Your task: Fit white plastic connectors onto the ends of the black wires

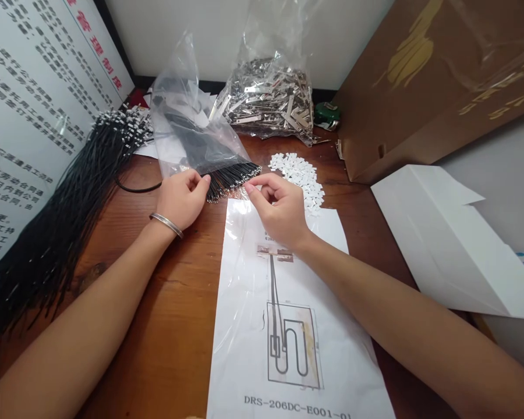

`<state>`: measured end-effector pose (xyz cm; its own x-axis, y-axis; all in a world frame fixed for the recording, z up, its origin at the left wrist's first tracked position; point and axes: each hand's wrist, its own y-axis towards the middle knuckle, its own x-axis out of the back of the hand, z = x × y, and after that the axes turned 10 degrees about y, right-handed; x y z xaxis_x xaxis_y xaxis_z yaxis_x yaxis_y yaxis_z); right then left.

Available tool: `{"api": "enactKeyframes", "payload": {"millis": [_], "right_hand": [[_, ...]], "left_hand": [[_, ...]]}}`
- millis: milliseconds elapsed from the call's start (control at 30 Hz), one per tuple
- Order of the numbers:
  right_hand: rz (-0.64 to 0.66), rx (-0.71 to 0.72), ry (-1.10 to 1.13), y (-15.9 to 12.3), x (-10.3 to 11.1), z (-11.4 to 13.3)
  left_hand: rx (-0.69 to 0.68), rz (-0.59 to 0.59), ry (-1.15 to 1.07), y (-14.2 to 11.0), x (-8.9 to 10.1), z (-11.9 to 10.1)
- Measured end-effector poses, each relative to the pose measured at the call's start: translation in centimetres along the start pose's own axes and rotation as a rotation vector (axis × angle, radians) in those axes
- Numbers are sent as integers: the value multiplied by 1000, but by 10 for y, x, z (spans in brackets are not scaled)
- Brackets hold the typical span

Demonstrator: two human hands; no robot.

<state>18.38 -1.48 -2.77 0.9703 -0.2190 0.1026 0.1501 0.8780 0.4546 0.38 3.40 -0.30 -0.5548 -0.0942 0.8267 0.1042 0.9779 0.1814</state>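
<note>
My left hand (181, 198), with a metal bangle at its wrist, is closed with thumb and fingertips pressed together. A single black wire (140, 188) curves from the left into this hand. Just beside the fingertips lies a bundle of black wires (229, 176) with bare metal ends, partly inside a clear plastic bag (179, 110). My right hand (282, 206) is closed in a pinch at the bundle's front right; whatever is between its fingertips is too small to tell. Small white connector housings (297, 177) lie in a pile behind it.
A printed drawing sheet (244, 355) under clear plastic covers the table's front middle. Black wires with white ends (82, 198) are heaped at left. A bag of metal strips (266, 99) and a green object (327, 115) stand behind. To the right are a brown box (388, 128) and white folded card (445, 233).
</note>
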Motion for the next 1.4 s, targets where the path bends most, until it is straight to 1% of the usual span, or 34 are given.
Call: {"api": "enactKeyframes", "payload": {"millis": [33,100,167,267,400,567,733,900,1067,1267,1333,1400], "right_hand": [[-1,-3,0,0,0,0],[-1,-18,-10,0,0,1],[9,-49,-44,1,0,1],[47,-103,-159,2,0,1],[171,-118,-336,4,0,-1],[320,-37,-467,5,0,-4],[403,-9,-452,5,1,-3],[431,32,-419,4,2,-4],[486,144,-424,3,1,-9],[510,278,-503,-1,2,-10],[532,295,-528,-1,2,-8],[568,276,-560,-2,3,-5]], "left_hand": [[-33,-2,145,-2,0,0],[-55,41,399,-5,2,-1],[-85,113,567,-6,4,-3],[-154,175,701,-8,5,-8],[-198,211,761,-7,4,-9],[-215,193,671,-3,3,-1],[-195,156,469,1,2,4],[-157,131,335,1,4,2],[-148,94,201,1,4,4],[-110,73,146,0,5,3],[-106,69,114,0,6,2],[-99,67,53,0,7,1]]}}
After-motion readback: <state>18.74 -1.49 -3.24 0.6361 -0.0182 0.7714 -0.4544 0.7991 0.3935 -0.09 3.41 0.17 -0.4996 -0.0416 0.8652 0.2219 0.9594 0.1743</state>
